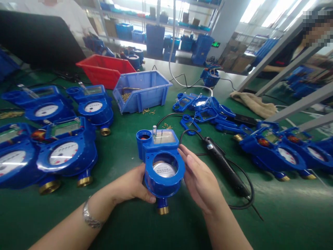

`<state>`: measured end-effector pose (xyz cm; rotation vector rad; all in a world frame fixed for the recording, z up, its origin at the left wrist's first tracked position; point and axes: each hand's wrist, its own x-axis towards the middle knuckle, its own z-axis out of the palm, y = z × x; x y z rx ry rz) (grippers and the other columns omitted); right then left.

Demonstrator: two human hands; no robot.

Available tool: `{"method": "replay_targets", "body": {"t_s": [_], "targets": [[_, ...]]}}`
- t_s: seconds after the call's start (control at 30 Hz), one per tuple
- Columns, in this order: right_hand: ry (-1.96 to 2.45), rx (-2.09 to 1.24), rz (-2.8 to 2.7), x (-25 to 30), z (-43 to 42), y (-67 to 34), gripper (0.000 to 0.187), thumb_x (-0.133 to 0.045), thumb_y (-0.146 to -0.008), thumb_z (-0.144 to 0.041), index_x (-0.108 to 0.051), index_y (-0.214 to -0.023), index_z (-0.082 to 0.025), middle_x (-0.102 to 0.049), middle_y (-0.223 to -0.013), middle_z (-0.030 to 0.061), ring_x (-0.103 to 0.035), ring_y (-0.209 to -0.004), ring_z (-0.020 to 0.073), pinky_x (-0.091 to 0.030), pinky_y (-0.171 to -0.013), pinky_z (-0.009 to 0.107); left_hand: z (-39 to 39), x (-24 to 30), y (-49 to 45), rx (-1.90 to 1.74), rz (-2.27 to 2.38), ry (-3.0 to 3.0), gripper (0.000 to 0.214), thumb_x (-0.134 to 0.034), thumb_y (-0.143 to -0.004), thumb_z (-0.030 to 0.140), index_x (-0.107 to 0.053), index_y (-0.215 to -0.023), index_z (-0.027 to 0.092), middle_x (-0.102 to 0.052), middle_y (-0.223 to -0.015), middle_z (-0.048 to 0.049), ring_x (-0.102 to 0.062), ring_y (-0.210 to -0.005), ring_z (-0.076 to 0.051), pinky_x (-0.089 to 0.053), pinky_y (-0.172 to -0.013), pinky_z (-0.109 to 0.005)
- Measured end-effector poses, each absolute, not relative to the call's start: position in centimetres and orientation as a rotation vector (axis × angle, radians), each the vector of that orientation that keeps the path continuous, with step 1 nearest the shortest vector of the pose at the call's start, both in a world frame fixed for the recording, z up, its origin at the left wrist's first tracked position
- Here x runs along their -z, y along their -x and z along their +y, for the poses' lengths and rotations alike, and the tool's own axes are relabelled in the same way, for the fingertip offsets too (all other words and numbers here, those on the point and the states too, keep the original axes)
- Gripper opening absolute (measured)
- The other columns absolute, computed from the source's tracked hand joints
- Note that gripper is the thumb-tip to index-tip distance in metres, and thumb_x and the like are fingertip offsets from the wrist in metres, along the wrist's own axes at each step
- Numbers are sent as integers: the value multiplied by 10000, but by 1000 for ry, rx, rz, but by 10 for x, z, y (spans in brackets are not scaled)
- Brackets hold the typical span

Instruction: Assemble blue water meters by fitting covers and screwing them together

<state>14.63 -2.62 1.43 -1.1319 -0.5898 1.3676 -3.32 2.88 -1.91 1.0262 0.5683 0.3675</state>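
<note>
A blue water meter (164, 189) with a round dial, a display window and a brass threaded end stands in front of me on the green bench. My left hand (136, 184) grips its left side, thumb across the lower front and the other fingers hidden behind. Along the meter's right side lies my right hand (200, 177), fingers stretched out flat against the housing. Just right of that hand is a black electric screwdriver (225, 166) with its cable looped round it. Small brass screws (168, 126) are scattered behind the meter.
More blue meters (66, 152) stand at left, others (282, 151) at right. A blue bin (149, 92) with screws and a red bin (106, 69) are behind. Loose blue covers (191, 124) lie right of centre, near a cloth (253, 104) and grey frame bars. Two people are partly visible.
</note>
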Motion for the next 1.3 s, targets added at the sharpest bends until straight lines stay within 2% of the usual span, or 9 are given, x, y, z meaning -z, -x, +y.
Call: {"method": "replay_targets", "body": {"t_s": [0.07, 0.13, 0.23, 0.4, 0.57, 0.63, 0.8, 1.03, 1.3], "targets": [[1182, -1373, -593, -2, -40, -160, 461, -639, -732, -284, -547, -1176, -197, -511, -1310, 100, -435, -1238, 258, -255, -1079, 472, 33, 17, 34, -342, 543, -1040, 721, -805, -511, 93, -532, -1175, 161, -617, -1192, -108, -524, -1154, -279, -335, -1030, -449], [1221, -1424, -744, 8, -54, -167, 545, -661, -662, -163, -543, -1192, -216, -493, -1329, 79, -404, -1262, 253, -215, -1095, 470, 35, 14, 35, -320, 571, -1085, 688, -807, -507, 102, -561, -1147, 163, -633, -1168, -106, -541, -1133, -284, -335, -1026, -462], [1303, -1486, -1020, 16, -69, -158, 698, -681, -606, -88, -483, -1264, -209, -492, -1326, 77, -404, -1257, 266, -232, -1085, 481, 37, 12, 37, -293, 625, -1138, 621, -806, -511, 108, -603, -1094, 177, -659, -1120, -91, -564, -1103, -278, -353, -1012, -454], [1590, -1215, -988, 29, -71, -113, 847, -756, -525, -131, -410, -1294, -209, -549, -1236, 100, -481, -1176, 307, -323, -1034, 492, 38, 12, 38, -301, 619, -1202, 598, -800, -539, 126, -609, -1103, 191, -660, -1119, -77, -562, -1104, -269, -374, -998, -428], [1581, -945, -903, 43, -64, -90, 769, -756, -574, -226, -419, -1265, -227, -564, -1202, 89, -504, -1151, 303, -392, -988, 451, 35, 11, 36, -368, 668, -1285, 588, -816, -520, 148, -633, -1075, 207, -656, -1131, -67, -560, -1098, -280, -374, -1000, -416], [1567, -922, -895, 44, -63, -89, 740, -748, -586, -225, -431, -1255, -226, -562, -1206, 91, -505, -1150, 303, -393, -990, 448, 32, 12, 35, -399, 675, -1289, 577, -816, -521, 152, -638, -1068, 198, -649, -1144, -75, -555, -1103, -293, -372, -1001, -428], [1478, -1009, -808, 41, -65, -88, 903, -787, -542, -296, -326, -1313, -201, -505, -1271, 125, -486, -1171, 300, -383, -1002, 451, 20, 18, 34, -469, 753, -1231, 576, -828, -502, 149, -648, -1046, 210, -660, -1121, -69, -565, -1087, -289, -397, -983, -403], [1559, -954, -800, 34, -64, -84, 740, -796, -518, -306, -463, -1173, -227, -601, -1112, 83, -554, -1070, 302, -448, -926, 424, 10, 25, 32, -583, 843, -1169, 615, -847, -458, 148, -640, -1034, 205, -654, -1108, -82, -571, -1063, -303, -415, -961, -409], [1497, -917, -766, 30, -61, -75, 652, -757, -579, -282, -457, -1156, -232, -618, -1088, 84, -577, -1039, 286, -468, -907, 419, -9, 31, 26, -678, 1035, -1107, 659, -840, -443, 127, -621, -1059, 206, -603, -1154, -105, -538, -1078, -346, -424, -940, -453]]}}
